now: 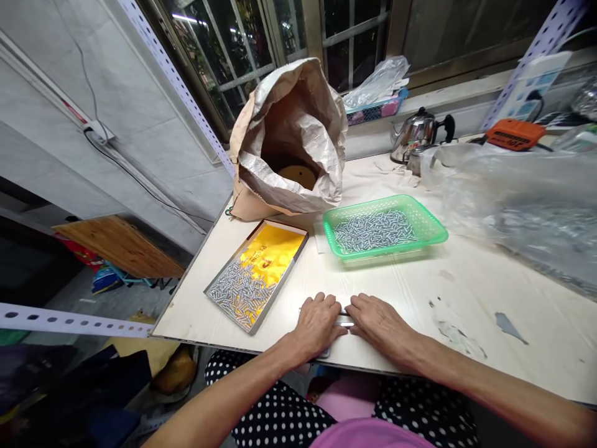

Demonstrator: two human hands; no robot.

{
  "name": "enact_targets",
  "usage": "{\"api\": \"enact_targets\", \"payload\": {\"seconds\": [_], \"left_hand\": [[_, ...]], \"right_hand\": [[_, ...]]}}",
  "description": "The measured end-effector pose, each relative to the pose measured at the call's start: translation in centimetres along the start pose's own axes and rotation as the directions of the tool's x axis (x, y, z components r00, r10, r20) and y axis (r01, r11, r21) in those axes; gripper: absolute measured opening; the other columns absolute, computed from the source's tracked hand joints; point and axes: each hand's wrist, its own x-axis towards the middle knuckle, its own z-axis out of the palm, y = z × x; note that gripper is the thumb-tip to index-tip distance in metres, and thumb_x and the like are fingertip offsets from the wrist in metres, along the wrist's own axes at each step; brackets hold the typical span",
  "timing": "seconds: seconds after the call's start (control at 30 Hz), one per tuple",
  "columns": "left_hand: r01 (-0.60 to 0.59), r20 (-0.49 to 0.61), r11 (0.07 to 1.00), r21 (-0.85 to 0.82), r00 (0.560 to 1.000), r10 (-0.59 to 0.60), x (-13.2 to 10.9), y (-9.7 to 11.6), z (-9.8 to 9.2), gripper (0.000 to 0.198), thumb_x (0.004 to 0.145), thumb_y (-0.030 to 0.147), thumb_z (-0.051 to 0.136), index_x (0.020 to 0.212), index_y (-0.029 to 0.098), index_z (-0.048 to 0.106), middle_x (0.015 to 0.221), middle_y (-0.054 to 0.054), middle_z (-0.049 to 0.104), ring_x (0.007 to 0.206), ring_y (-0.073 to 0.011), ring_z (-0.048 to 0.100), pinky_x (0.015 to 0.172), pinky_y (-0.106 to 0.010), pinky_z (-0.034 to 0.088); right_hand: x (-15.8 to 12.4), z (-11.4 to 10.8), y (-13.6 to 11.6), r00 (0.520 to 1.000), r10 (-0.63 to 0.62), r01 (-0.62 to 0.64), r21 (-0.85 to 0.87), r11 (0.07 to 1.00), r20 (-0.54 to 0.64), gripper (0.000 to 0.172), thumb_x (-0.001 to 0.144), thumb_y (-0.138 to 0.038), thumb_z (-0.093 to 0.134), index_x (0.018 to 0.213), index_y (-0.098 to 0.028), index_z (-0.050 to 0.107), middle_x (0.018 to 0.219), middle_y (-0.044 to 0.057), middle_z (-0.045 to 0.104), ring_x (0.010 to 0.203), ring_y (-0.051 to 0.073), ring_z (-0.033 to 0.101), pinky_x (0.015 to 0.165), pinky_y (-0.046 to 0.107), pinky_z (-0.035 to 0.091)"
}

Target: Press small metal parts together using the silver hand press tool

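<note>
Near the table's front edge, my left hand [319, 325] and my right hand [379, 325] lie side by side, fingers curled down over a shiny metal piece [344, 321]. Only a narrow strip of it shows between the hands; its kind cannot be made out. Left of them lies a shallow metal tray [281, 285] with small silver metal pins [240, 292] heaped at its near end over a yellow sheet [275, 249]. Beyond my right hand stands a green plastic basket [431, 233], holding many more such pins [375, 230].
An open paper sack [242, 186] with a white lining stands at the table's back left. A metal kettle [415, 138], an orange box-shaped item [515, 134] and a large clear plastic bag [536, 211] lie along the back and right. The table's left edge drops to the floor.
</note>
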Motion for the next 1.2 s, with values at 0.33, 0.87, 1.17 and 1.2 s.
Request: {"api": "enact_targets", "payload": {"seconds": [0.33,0.87,1.17,1.2], "left_hand": [[0.043,-0.023,0.997,-0.064,0.999,-0.045,-0.5,-0.1,-0.4,0.039,0.085,0.043,0.064,0.114,0.018,0.057,0.110,-0.009,0.060,0.106,-0.0267,0.052,0.084,-0.037,0.047],[0.591,0.176,0.755,-0.284,0.806,-0.565,-5.9,-3.4,-0.3,0.029,0.080,0.047,0.062,0.075,0.019,0.067,0.086,-0.007,0.068,0.080,-0.0212,0.061,0.066,-0.027,0.039],[0.612,0.321,0.699,-0.370,0.790,-0.522,-4.2,-3.2,0.4,0.023,0.073,0.035,0.062,0.060,0.017,0.064,0.060,-0.004,0.063,0.061,-0.0169,0.057,0.054,-0.025,0.032],[0.613,0.301,0.697,-0.371,0.790,-0.534,-4.2,-3.0,0.5,0.024,0.075,0.036,0.060,0.061,0.017,0.064,0.062,-0.004,0.064,0.063,-0.0174,0.058,0.055,-0.025,0.032]], "right_hand": [[0.2,-1.4,0.7,0.996,-0.019,0.010,0.100,0.995,0.091,0.025,0.083,-0.031,0.068,0.101,-0.015,0.061,0.095,0.010,0.061,0.088,0.024,0.055,0.076,0.035,0.044],[-1.2,1.2,-3.6,1.000,0.026,-0.026,0.068,0.997,-0.005,0.024,0.089,-0.025,0.061,0.111,-0.019,0.060,0.097,0.008,0.060,0.090,0.024,0.050,0.073,0.035,0.037],[-1.1,2.5,-2.0,0.993,0.061,-0.062,-0.011,0.998,-0.099,0.012,0.093,-0.018,0.051,0.097,-0.021,0.063,0.088,0.006,0.058,0.085,0.022,0.048,0.071,0.034,0.033],[-1.1,2.3,-1.9,0.993,0.066,-0.067,-0.005,0.998,-0.101,0.012,0.093,-0.018,0.052,0.096,-0.021,0.063,0.089,0.006,0.058,0.084,0.022,0.048,0.070,0.034,0.033]]}}
